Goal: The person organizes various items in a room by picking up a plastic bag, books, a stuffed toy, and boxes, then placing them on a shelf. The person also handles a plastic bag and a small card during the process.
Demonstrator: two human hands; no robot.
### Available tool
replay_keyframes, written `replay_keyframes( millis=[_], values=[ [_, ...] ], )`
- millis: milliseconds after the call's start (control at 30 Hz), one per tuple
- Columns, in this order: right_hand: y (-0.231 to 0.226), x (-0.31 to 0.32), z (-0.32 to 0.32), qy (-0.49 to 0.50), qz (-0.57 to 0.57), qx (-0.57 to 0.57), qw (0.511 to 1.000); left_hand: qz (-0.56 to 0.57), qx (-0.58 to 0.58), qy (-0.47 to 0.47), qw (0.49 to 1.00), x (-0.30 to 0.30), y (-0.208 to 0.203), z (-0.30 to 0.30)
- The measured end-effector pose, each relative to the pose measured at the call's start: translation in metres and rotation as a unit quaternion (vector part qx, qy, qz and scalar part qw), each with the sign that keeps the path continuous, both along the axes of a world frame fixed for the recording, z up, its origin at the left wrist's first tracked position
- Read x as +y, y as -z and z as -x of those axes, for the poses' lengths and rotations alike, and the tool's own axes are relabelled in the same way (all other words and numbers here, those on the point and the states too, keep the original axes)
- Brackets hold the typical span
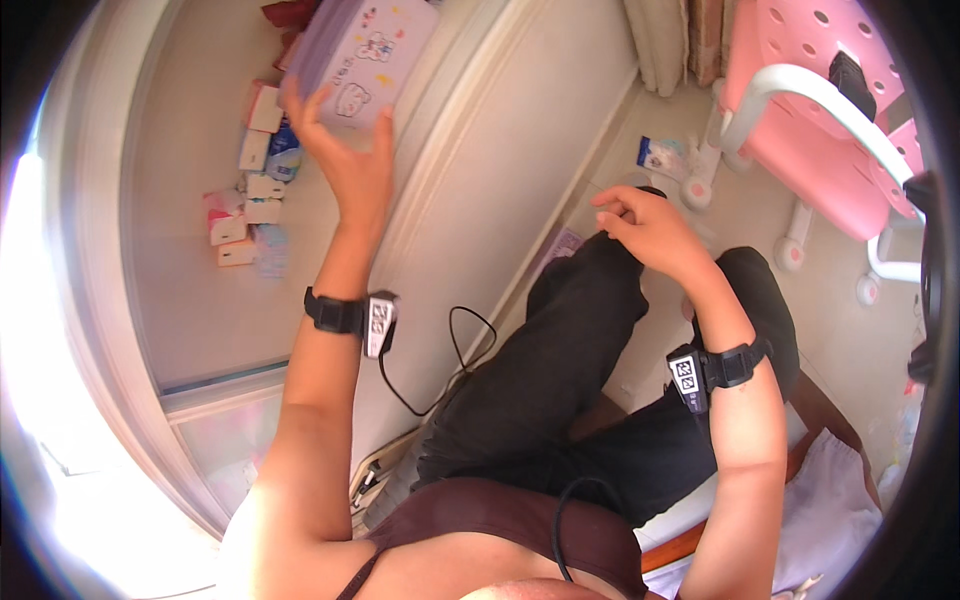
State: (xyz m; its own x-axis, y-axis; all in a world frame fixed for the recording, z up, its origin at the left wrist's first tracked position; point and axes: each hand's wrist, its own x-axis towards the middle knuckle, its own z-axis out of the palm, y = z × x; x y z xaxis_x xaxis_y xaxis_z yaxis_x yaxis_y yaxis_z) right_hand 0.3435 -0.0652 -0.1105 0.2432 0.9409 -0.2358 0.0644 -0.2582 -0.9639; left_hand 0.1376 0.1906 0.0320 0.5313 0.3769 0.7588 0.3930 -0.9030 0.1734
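A lilac box (390, 60) with cartoon animals printed on its side lies on the window ledge at the upper left. My left hand (350, 165) reaches up to its near end, with the fingers on one side and the thumb on the other. Just left of that hand, several small white and orange boxes (262, 200) stand in an uneven row, with a blue packet (284, 152) among them. My right hand (645, 230) hovers over my knee; its fingers are loosely bent, slightly apart, and nothing shows in them.
A pink chair (800, 150) with white armrests and casters stands at the upper right. On the floor beside it lies a blue and white packet (660, 155). A beige curtain (660, 45) hangs at the top. Pale cloth (825, 510) lies at the lower right. A black cable (450, 340) loops near my left wrist.
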Motion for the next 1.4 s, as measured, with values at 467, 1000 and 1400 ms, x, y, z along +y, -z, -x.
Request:
replay_keyframes(
  millis=[467, 1000, 1400],
  values=[
    [0.004, -0.04, -0.017, -0.03, 0.077, -0.099, 0.992, 0.403, 0.446, 0.169, 0.781, -0.047, 0.353, -0.16],
    [0.014, -0.05, -0.048, -0.004, 0.176, 0.0, 0.984, 0.126, 0.511, 0.112, 0.843, -0.021, 0.574, -0.278],
    [0.015, -0.041, -0.032, 0.133, 0.216, -0.056, 0.966, 0.736, 0.04, 0.099, 0.669, -0.08, 0.349, -0.096]
  ],
)
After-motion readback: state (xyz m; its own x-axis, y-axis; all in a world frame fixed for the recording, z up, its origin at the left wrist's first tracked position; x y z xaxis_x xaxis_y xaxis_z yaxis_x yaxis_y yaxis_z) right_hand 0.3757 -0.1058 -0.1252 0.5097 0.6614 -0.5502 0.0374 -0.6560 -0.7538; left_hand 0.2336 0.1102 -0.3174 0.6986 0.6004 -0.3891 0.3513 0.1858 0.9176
